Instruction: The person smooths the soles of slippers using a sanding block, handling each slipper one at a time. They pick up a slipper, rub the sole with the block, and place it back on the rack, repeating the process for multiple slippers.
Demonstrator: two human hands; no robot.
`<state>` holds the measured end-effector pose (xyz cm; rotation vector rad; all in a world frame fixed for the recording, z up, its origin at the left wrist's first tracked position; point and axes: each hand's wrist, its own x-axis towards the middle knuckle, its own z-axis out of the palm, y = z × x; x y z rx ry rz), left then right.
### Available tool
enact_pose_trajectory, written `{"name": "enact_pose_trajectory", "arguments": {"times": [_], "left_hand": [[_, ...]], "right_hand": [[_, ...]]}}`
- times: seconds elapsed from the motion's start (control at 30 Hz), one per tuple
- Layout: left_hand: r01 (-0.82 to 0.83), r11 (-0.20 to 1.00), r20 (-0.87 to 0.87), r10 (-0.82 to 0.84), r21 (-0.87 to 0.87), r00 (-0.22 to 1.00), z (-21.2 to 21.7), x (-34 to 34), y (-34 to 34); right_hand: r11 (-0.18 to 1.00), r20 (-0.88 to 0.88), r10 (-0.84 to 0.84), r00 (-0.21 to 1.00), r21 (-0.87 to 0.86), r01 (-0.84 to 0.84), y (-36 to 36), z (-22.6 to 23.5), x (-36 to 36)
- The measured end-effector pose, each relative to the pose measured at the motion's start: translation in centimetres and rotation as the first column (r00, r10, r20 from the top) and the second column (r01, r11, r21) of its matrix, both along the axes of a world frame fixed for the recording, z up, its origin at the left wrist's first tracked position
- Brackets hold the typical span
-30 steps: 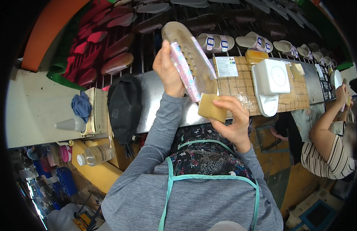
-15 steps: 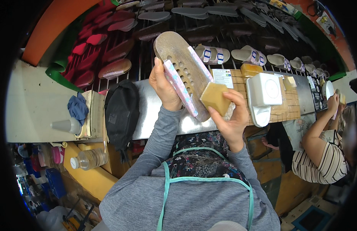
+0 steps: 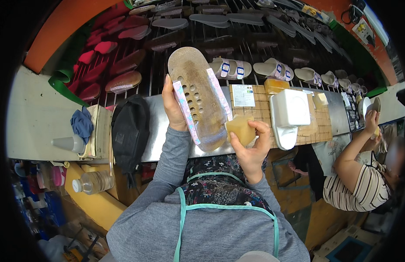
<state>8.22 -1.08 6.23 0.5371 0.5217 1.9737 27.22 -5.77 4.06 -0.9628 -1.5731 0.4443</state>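
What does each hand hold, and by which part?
Left hand: a sandal, by its left side. Right hand: a yellowish block, by its lower and right edges.

A heathered grey long-sleeved top (image 3: 220, 231) is worn beneath a dark, floral-patterned apron (image 3: 224, 190), which is edged with mint-green binding (image 3: 183, 205).

Sandal (image 3: 207, 107) over the worktop (image 3: 157, 126), block (image 3: 240, 130) right at its lower right edge! Bag (image 3: 130, 131) left, container (image 3: 291, 109) right on the board (image 3: 262, 104), more sandals (image 3: 272, 70) lined up behind.
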Motion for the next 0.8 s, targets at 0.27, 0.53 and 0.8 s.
{"name": "enact_pose_trajectory", "arguments": {"times": [0.27, 0.53, 0.8], "left_hand": [[0.137, 0.981, -0.074, -0.148, -0.139, 0.986, -0.6, 0.3, 1.5], [0.125, 0.987, -0.188, -0.141, -0.096, 0.972, -1.0, 1.4, 2.7], [-0.068, 0.987, -0.047, 0.062, -0.148, 0.997, -2.1, -2.3, 2.3]], "right_hand": [[0.984, 0.083, -0.047, 0.995, 0.175, 0.032, 1.5, 2.8, 0.3], [0.963, 0.407, 0.007, 0.913, 0.244, -0.117, 3.3, 3.1, -0.3], [0.992, 0.124, 0.117, 0.985, 0.033, -0.122, -0.7, -0.7, 0.7]]}}
